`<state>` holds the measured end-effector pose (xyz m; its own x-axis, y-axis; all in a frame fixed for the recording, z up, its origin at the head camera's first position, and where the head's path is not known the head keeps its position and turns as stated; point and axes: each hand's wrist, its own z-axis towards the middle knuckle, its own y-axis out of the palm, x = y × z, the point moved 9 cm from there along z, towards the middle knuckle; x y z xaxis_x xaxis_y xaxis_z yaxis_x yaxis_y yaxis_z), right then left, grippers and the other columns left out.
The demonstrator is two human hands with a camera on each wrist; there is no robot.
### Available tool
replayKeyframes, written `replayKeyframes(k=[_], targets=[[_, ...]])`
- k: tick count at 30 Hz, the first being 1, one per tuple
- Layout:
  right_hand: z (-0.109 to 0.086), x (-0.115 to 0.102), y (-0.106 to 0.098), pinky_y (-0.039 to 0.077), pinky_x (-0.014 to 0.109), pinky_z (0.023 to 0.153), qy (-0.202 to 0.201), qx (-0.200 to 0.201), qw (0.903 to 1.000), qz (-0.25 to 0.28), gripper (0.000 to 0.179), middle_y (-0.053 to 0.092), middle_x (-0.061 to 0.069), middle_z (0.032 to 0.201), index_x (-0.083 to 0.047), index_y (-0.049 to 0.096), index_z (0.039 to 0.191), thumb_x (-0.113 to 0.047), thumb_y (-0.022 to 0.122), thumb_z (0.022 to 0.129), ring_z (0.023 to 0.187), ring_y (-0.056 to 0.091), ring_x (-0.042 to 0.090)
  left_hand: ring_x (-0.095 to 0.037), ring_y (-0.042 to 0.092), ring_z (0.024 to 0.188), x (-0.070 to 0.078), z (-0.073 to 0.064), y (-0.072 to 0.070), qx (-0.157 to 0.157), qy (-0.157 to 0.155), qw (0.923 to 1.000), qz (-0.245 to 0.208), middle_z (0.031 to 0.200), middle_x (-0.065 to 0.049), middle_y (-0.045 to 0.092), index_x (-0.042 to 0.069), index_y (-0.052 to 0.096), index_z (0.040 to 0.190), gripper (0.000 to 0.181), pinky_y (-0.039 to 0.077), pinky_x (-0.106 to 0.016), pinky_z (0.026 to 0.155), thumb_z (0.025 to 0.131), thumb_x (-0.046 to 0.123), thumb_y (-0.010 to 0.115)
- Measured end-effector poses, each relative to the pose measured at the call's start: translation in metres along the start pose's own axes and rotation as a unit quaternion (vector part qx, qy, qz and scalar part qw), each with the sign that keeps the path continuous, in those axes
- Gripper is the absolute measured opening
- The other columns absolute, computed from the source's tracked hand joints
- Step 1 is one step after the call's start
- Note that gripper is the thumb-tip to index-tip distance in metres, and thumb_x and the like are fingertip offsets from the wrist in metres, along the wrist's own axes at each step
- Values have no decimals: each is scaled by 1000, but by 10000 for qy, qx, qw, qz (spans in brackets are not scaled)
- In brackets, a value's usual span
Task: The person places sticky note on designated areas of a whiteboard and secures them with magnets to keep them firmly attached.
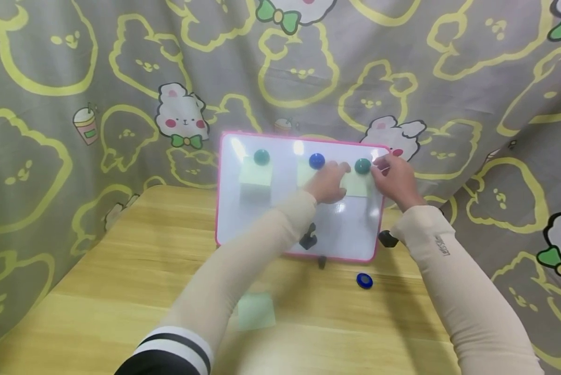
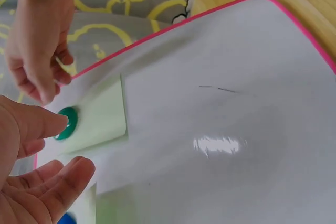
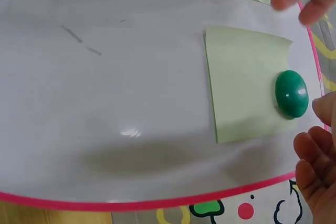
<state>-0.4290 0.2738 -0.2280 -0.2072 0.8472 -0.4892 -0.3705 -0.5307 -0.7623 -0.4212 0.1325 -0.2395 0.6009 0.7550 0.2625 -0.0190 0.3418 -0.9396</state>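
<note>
A whiteboard (image 1: pixel 280 213) with a pink frame stands on the table. Three pale green sticky notes run along its upper part: a left note (image 1: pixel 256 176), a middle note (image 1: pixel 303 174) and a right note (image 3: pixel 252 82). Each has a round magnet near its top: green (image 1: pixel 261 157), blue (image 1: pixel 316 161) and green (image 3: pixel 292 94) from left to right. My left hand (image 1: pixel 328 182) is between the middle and right notes, fingers spread with nothing in them. Just right of the right-hand green magnet is my right hand (image 1: pixel 396 181), its fingers loosely bent and apart from the magnet.
On the tabletop (image 1: pixel 167 291) a loose blue magnet (image 1: pixel 364 280) lies in front of the board. A loose green sticky note (image 1: pixel 256 311) is nearer to me, beside my left forearm. A black object (image 1: pixel 388 238) sits by the board's lower right corner. Behind hangs a patterned curtain (image 1: pixel 233 67).
</note>
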Motion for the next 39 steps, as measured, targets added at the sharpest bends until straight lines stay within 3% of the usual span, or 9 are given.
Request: replayKeyframes(k=[7, 13, 17, 23, 28, 33, 39], targets=[[-13, 9, -2, 50, 45, 76, -75, -37, 10000, -15, 38, 57, 16, 104, -2, 55, 112, -31, 47, 90, 89, 52, 30, -19, 44, 116, -16, -23, -4, -39, -71, 9994, -330, 126, -7, 48, 10, 42, 131, 50, 36, -26, 98, 85, 19, 61], [-25, 15, 1, 51, 45, 71, -102, -157, 9997, 130, 36, 56, 16, 101, -2, 55, 110, -31, 47, 90, 89, 52, 30, -17, 50, 101, -36, -50, -4, 142, -89, 9982, -578, 119, -8, 50, 10, 45, 129, 47, 43, -25, 88, 84, 16, 60], [-33, 19, 6, 49, 45, 70, -137, -213, 9996, 102, 35, 57, 16, 99, -2, 56, 108, -31, 47, 91, 88, 52, 30, -19, 49, 103, -46, -67, 0, 212, -9, 9981, -577, 118, -9, 52, 8, 47, 127, 47, 41, -29, 92, 83, 17, 62], [-51, 26, 16, 49, 46, 72, -233, -267, 9993, 91, 34, 59, 16, 98, -2, 57, 107, -30, 49, 90, 88, 53, 30, -18, 52, 97, -65, -97, 12, 199, -28, 9962, -851, 119, -9, 52, 6, 47, 129, 50, 44, -31, 89, 82, 14, 62], [-70, 32, 24, 47, 39, 65, -559, -86, 9984, 81, 28, 61, 13, 88, -2, 61, 100, -27, 53, 89, 77, 54, 25, -19, 53, 95, -84, -125, 25, 244, -12, 9943, -1035, 120, -11, 51, 3, 49, 125, 47, 45, -30, 86, 81, 11, 63], [-89, 38, 33, 45, 35, 61, -822, 14, 9966, 79, 20, 60, 8, 79, -3, 62, 92, -22, 56, 88, 70, 53, 21, -25, 54, 96, -106, -154, 33, 290, -242, 9900, -1362, 121, -14, 49, -1, 50, 121, 44, 44, -35, 89, 80, 9, 62], [-106, 50, 47, 46, 32, 56, -719, -113, 9973, 36, 16, 59, 3, 76, -7, 62, 90, -22, 57, 87, 67, 52, 17, -27, 54, 99, -124, -176, 44, 166, -483, 9893, -1368, 122, -14, 50, 0, 52, 119, 45, 44, -36, 90, 77, 10, 66]])
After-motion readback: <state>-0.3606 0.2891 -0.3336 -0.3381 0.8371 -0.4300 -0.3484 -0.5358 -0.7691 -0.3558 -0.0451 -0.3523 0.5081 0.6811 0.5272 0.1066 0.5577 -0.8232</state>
